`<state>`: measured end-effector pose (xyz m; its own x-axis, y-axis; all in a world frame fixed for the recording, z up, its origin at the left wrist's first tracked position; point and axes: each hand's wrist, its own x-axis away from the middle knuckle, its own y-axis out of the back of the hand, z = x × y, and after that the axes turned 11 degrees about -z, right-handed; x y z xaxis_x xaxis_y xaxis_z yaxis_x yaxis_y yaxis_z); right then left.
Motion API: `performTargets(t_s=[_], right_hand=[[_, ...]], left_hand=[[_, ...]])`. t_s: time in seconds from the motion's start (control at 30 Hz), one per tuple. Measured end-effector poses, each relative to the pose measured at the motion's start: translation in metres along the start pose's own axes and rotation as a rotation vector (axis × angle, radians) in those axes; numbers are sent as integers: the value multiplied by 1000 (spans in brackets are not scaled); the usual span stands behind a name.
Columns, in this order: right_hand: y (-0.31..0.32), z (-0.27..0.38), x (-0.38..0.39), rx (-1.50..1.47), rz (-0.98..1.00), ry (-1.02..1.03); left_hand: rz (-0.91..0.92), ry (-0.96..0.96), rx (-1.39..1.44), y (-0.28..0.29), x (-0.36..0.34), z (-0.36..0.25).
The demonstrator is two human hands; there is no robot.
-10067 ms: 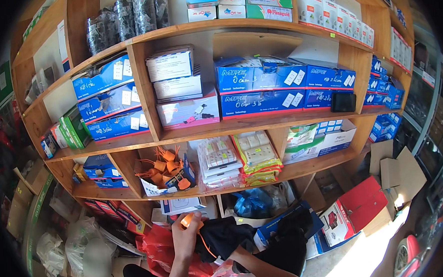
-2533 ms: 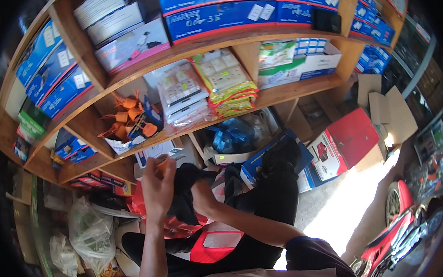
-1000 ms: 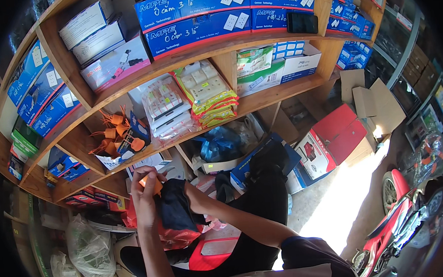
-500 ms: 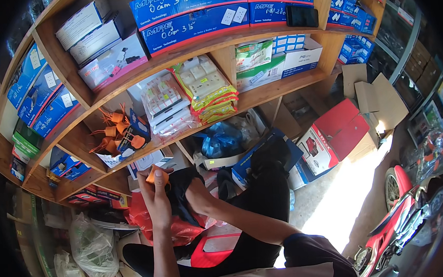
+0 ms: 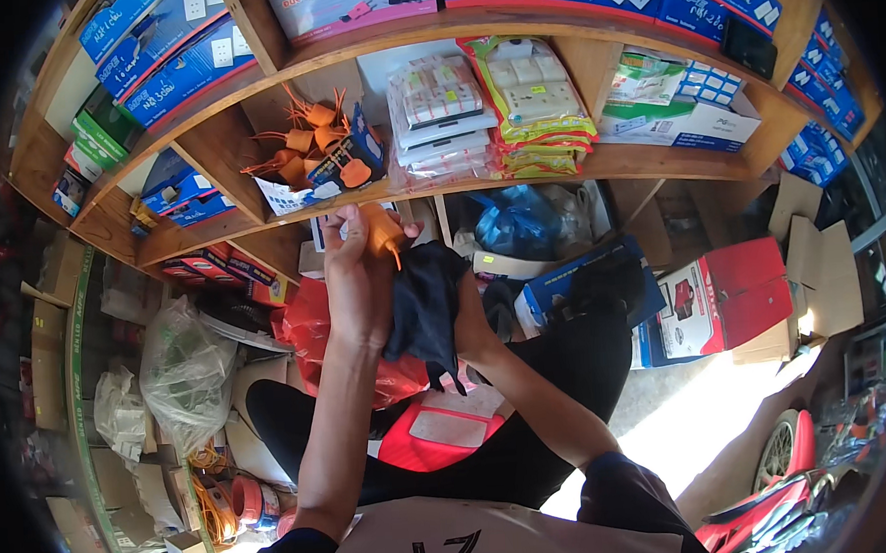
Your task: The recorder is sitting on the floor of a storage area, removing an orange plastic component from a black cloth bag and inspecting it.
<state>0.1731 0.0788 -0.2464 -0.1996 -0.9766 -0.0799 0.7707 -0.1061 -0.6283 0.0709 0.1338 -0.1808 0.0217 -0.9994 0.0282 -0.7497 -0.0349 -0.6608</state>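
Digits of the left hand (image 5: 353, 281) show on both sides of an orange fitting (image 5: 383, 235), closed on it and holding it up in front of the lower shelf (image 5: 458, 189). The right hand (image 5: 472, 320) holds a dark cloth (image 5: 424, 302) just below the fitting; its fingertips are hidden. The left wrist is nearly straight, its forearm rising steeply. The right forearm slants inward from the lower right, elbow bent. Beneath the arms lies a red object (image 5: 422, 450).
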Motion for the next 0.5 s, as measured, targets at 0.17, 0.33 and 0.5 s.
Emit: performTargets(t_s=[0.17,0.33,0.5], right_hand=[[-2,2,1,-410,2,-316],[-6,9,5,-536,-91,-582],[-9,14,16,-592,-297,-719]], left_hand=[[-144,48,124,3,-34,-5],[-320,-163,19,27,-52,-5],[-516,-293,-301,31,-57,-24]])
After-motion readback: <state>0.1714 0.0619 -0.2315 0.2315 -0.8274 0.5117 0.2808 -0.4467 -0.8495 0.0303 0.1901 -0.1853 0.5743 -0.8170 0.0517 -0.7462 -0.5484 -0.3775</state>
